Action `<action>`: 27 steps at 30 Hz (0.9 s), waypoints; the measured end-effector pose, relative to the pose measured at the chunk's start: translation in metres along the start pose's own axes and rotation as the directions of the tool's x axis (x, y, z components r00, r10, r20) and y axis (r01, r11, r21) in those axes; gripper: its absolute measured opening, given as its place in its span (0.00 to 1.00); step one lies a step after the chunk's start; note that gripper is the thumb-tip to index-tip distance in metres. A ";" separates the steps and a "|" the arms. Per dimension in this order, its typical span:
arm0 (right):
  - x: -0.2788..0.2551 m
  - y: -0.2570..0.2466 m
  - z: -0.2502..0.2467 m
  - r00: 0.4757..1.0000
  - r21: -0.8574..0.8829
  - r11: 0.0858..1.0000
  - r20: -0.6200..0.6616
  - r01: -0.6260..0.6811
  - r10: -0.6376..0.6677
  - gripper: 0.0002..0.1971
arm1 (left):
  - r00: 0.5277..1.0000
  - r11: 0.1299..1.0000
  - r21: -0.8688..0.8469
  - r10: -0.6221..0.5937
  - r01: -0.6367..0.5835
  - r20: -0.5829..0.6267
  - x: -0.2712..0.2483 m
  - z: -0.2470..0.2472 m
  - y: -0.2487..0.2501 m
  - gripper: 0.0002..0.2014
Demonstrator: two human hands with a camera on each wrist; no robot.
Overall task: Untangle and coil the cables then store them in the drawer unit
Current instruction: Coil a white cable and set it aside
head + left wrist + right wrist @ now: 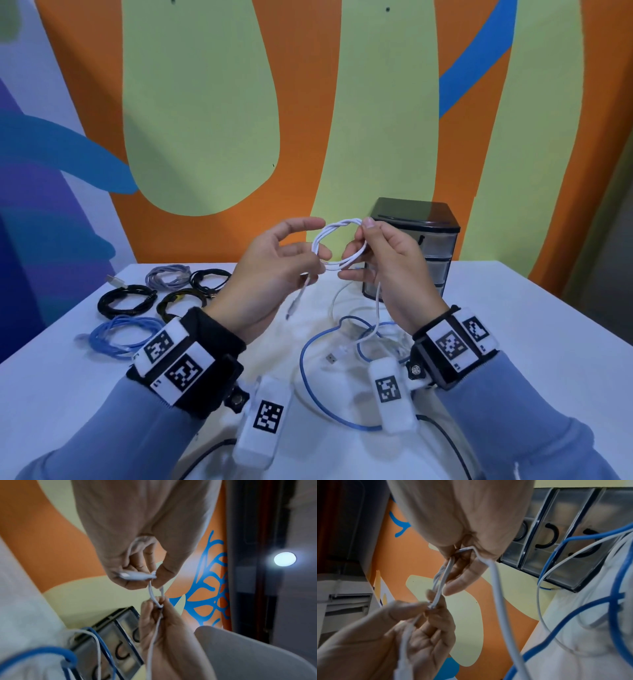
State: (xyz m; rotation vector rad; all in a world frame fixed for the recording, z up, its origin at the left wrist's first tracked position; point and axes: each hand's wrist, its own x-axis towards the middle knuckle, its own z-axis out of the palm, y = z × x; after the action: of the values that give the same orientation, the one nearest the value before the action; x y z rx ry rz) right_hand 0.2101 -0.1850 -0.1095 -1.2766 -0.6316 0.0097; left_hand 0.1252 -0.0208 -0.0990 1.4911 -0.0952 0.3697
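Above the table both hands hold a white cable [337,244] wound into a small loop, its top strands twisted together. My left hand [310,262] pinches the loop's left side, index finger stretched out above; the cable's plug end [296,301] hangs below it. The left wrist view shows the white plug [135,576] held between thumb and fingers. My right hand [363,240] pinches the loop's right side, thumb on top; the right wrist view shows that pinch on the twisted white cable [441,574]. The cable's tail [376,308] drops to the table. Behind the right hand stands the black drawer unit [435,246], its drawers closed.
A loose blue cable [308,370] and other white cables [387,337] lie tangled on the white table [513,325] under my hands. Several coiled cables sit at the left: grey [168,275], black [125,303], blue [126,334]. A painted wall stands behind.
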 end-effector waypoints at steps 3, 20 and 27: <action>0.001 -0.001 0.001 0.999 0.051 0.998 0.005 -0.034 0.034 0.16 | 0.989 0.951 0.287 0.136 -0.115 -0.054 0.004 -0.005 -0.004 0.19; -0.006 -0.007 -0.002 0.973 -0.113 0.984 0.173 -0.135 0.153 0.17 | 0.895 0.585 0.727 0.438 -0.360 0.091 0.004 -0.010 -0.009 0.14; -0.010 -0.010 0.000 0.973 -0.285 0.957 0.202 -0.055 0.116 0.17 | 0.838 0.484 0.762 0.527 -0.430 0.138 0.006 -0.013 -0.012 0.13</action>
State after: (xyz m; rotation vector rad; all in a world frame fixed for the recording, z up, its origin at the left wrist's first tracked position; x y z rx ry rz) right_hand 0.1985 -0.1917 -0.1047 -1.5888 -0.7837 0.1387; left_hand 0.1326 -0.0072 -0.1095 2.3053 -0.3014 1.0702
